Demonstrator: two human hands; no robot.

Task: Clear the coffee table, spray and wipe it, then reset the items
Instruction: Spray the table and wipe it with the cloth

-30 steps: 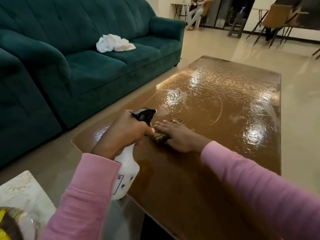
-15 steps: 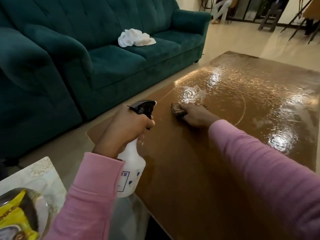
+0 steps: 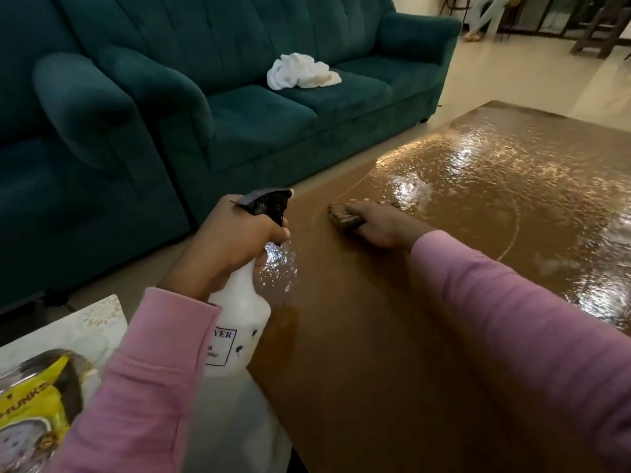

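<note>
Home living room: teal sofa [image 3: 259, 107], brown coffee table [image 3: 392, 336], tiled floor [image 3: 512, 73].

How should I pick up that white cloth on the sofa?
Probably pinch the white cloth by its tall bunched hump, reaching down from the open front of the sofa. It lies crumpled on the seat, backrest behind, so top folds stick up.
</note>
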